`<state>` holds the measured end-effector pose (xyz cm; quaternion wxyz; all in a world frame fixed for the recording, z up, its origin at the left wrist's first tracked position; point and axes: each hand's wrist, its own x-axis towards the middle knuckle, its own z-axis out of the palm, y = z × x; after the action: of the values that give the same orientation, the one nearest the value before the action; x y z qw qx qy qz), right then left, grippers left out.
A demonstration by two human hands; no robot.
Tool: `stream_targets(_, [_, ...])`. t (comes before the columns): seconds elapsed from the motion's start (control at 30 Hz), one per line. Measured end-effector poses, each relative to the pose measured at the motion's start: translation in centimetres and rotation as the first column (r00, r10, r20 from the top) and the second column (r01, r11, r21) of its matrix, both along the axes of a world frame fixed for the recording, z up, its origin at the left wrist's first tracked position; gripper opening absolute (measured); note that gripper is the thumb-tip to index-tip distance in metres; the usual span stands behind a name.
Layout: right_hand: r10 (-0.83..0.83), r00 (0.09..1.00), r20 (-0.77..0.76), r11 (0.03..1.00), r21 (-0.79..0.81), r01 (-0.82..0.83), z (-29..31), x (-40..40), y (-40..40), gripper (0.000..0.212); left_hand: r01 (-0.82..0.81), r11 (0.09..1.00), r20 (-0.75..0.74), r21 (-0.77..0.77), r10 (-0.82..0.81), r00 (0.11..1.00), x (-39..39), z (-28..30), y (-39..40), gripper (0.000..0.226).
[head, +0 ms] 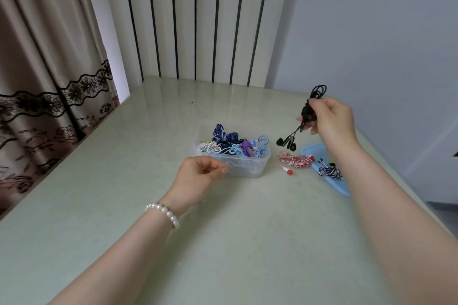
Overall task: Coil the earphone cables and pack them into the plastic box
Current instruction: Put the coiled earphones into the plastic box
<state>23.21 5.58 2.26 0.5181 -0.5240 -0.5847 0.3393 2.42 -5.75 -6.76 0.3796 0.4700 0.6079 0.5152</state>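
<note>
Right hand [330,121] grips coiled black earphone cable [308,112] above table; left hand [200,173] loosely curled, holding nothing, beside clear plastic box [247,167].

A pale green tabletop [148,146] carries a clear plastic box [244,168] at its centre. At three o'clock from the box lie pink-striped earphones [296,161], then a blue lid [340,186] near the tabletop's right edge.
</note>
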Motion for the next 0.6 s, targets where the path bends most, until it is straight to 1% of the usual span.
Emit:
stream_targets(0.07, [0.123, 0.986, -0.111, 0.99, -0.048, -0.129, 0.5, -1.3, -1.5, 0.018, 0.015, 0.999, 0.075, 0.045, -0.018, 0.997, 0.1, 0.3, -0.1, 0.009])
stream_targets(0.17, [0.295, 0.921, -0.254, 0.935, -0.122, -0.333, 0.7, -3.0, -3.4, 0.019, 0.059, 0.997, 0.27, 0.052, -0.071, 0.96, 0.5, 0.8, -0.3, 0.012])
stream_targets(0.27, [0.43, 0.808, -0.403, 0.812, -0.219, -0.541, 0.0, -4.4, -4.7, 0.022, 0.143, 0.99, 0.48, 0.001, -0.126, 0.868, 1.0, 1.0, -0.4, 0.022])
stream_targets(0.33, [0.474, 0.738, -0.48, 0.718, -0.275, -0.64, -0.6, -4.9, -5.1, 0.024, 0.213, 0.977, 0.597, -0.018, -0.16, 0.786, 1.2, 1.1, -0.5, 0.03])
stream_targets(0.4, [0.482, 0.713, -0.509, 0.668, -0.314, -0.675, -1.5, -5.1, -5.2, 0.027, 0.26, 0.965, 0.714, -0.015, -0.172, 0.678, 1.2, 1.1, -0.5, 0.035])
stream_targets(0.43, [0.478, 0.72, -0.502, 0.667, -0.326, -0.67, -1.9, -5.1, -5.2, 0.027, 0.273, 0.962, 0.759, -0.01, -0.171, 0.629, 1.1, 1.1, -0.6, 0.035])
stream_targets(0.47, [0.476, 0.739, -0.478, 0.681, -0.332, -0.653, -2.3, -5.1, -5.2, 0.023, 0.279, 0.96, 0.78, -0.013, -0.165, 0.603, 0.9, 1.2, -0.6, 0.035])
stream_targets(0.5, [0.477, 0.758, -0.445, 0.698, -0.333, -0.634, -2.6, -5.0, -5.1, 0.014, 0.28, 0.96, 0.788, -0.023, -0.155, 0.596, 0.7, 1.2, -0.6, 0.033])
stream_targets(0.53, [0.479, 0.773, -0.416, 0.711, -0.332, -0.62, -2.9, -4.9, -5.0, 0.011, 0.281, 0.959, 0.79, -0.034, -0.146, 0.595, 0.4, 1.1, -0.6, 0.031])
stream_targets(0.6, [0.474, 0.803, -0.361, 0.73, -0.348, -0.588, -3.6, -4.5, -4.8, 0.013, 0.291, 0.955, 0.8, -0.058, -0.13, 0.586, -0.1, 0.9, -0.6, 0.027])
